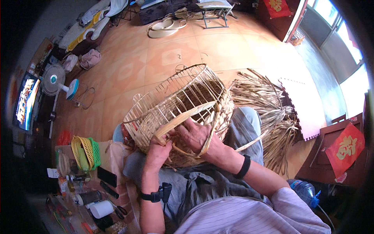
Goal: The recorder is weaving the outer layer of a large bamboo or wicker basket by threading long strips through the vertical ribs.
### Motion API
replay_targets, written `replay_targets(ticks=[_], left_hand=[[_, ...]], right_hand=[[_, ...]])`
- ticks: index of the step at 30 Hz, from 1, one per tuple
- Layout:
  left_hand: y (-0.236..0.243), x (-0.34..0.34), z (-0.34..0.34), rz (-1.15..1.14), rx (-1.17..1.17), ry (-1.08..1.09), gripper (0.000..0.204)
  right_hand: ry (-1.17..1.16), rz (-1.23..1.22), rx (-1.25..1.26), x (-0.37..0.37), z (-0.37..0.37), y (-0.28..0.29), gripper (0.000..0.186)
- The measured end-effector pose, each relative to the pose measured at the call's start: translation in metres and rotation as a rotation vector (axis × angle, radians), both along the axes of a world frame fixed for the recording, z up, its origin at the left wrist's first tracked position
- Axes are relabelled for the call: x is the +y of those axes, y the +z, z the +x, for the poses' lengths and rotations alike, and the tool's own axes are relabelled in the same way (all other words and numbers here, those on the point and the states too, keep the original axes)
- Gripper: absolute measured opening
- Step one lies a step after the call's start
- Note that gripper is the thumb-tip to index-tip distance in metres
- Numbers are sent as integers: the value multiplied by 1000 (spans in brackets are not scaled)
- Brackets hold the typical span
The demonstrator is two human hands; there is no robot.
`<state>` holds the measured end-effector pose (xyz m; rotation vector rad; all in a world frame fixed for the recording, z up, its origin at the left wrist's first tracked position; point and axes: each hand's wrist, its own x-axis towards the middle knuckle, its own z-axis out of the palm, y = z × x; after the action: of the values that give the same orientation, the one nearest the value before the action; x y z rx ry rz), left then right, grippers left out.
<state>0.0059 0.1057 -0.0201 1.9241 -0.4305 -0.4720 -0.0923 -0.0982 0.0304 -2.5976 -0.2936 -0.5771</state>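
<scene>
A half-woven basket (224, 103) rests tilted across my lap. Its right end is thickly braided, while thin bare ribs stand along the upper left. My left hand (159, 148) is closed at the basket's near side, pinching a broad pale dried-leaf strip (181, 116). That strip arcs up and right over the ribs. Beside it, my right hand (193, 136) lies against the weave with its fingers bent in among the ribs and strands. Its fingertips are partly hidden, and a strand loops around near its wrist.
Bundles of dried leaves (269, 105) lie on the floor at my right, beside a pale foam mat (302, 103). At left, a small table holds plastic baskets (94, 154), a phone (107, 176), scissors (121, 210) and a white cup (102, 209). A fan (53, 80) stands beyond.
</scene>
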Motion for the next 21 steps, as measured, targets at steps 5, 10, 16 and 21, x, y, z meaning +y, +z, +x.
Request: replay_targets(ticks=[5, 10, 16, 21], left_hand=[[17, -8, 5, -83, 86, -150, 23], [18, -6, 5, -29, 79, -174, 23], [17, -9, 7, -25, 133, -173, 22], [13, -6, 6, -20, 165, -120, 15]], right_hand=[[44, -52, 117, -10, -4, -18, 35], [122, 49, -26, -9, -16, -34, 47], [88, 107, -30, -6, -21, -38, 40], [-41, 87, 56, 9, -12, -29, 38]])
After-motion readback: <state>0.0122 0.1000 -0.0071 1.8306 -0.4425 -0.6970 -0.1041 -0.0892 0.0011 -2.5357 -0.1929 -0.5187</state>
